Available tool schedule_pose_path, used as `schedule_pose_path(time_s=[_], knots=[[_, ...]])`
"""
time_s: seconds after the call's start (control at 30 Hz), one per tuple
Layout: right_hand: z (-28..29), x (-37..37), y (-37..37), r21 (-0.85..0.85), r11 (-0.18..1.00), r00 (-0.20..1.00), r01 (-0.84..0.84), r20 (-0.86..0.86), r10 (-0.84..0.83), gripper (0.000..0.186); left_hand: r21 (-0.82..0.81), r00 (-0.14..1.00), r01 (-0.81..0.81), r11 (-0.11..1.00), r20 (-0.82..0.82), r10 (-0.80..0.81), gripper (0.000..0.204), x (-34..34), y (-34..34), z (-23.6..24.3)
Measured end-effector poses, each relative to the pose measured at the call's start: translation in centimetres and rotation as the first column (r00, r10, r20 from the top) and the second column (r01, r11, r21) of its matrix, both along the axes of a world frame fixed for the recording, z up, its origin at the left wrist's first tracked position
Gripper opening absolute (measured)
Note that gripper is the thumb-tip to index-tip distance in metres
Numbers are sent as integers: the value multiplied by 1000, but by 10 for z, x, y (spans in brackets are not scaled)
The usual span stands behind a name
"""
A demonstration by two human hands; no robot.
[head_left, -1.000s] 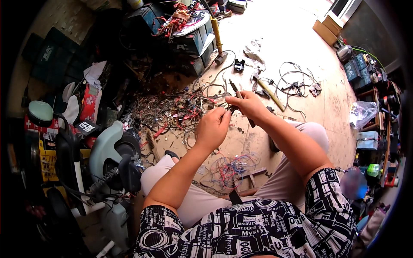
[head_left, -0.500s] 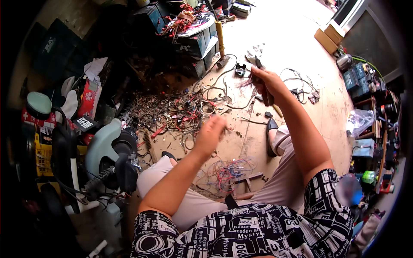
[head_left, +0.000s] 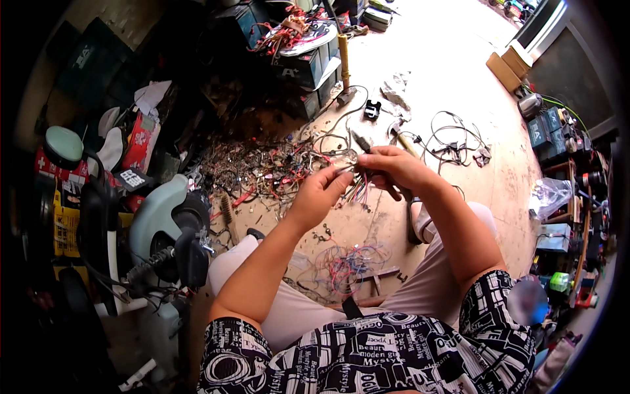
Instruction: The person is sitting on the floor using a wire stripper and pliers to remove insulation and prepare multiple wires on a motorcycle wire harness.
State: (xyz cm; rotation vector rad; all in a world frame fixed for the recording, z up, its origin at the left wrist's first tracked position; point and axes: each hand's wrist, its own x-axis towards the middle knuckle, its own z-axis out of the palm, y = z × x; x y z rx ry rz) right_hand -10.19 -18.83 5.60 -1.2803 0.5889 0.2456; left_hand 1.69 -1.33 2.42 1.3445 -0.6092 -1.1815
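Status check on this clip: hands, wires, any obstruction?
Left hand and right hand both pinching a small wire bundle. Held above the floor. Nothing between them.

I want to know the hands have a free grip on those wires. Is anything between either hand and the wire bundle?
Nothing visible does. The left hand and the right hand both pinch the wire bundle directly, held above the floor.

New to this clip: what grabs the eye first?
The left hand and right hand meet mid-frame, pinching a bundle of thin coloured wires. Behind them, a scrap wire heap litters the floor. A second wire tangle lies between the knees.
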Motion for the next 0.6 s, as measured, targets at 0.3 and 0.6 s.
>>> schedule_pose_path(time_s=[0.3,0.6], knots=[[3,3,3,-90,991,994,94,55,-90,36,73,984,16,997,178,-29,16,-6,0,0],[-27,6,-3,-41,981,982,191,3,-191,32,36,992,-119,992,40,118,21,-18,-6,-8]])
